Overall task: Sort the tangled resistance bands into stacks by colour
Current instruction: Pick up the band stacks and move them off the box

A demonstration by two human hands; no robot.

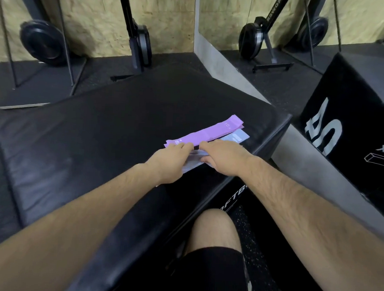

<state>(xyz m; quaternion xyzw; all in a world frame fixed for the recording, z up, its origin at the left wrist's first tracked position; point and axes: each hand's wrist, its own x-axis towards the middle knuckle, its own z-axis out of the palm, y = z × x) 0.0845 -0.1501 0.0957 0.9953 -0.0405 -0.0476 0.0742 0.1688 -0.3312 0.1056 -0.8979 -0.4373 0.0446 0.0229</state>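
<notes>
A stack of purple resistance bands (212, 131) lies flat on the black padded box (97, 126) near its right edge. Beside it, closer to me, lies a stack of pale grey-blue bands (237, 137). My left hand (170, 161) rests palm down on the near end of the two stacks, its fingertips on the purple bands. My right hand (222, 156) presses down on the middle of the grey-blue bands, fingers together. Both hands hide much of the grey-blue stack; its near end (192, 165) shows between them.
A second black box with white lettering (348, 141) stands to the right across a gap. Rowing machines with black flywheels (42, 39) stand against the chipboard wall behind. My bare knee (214, 230) is below the box's front edge.
</notes>
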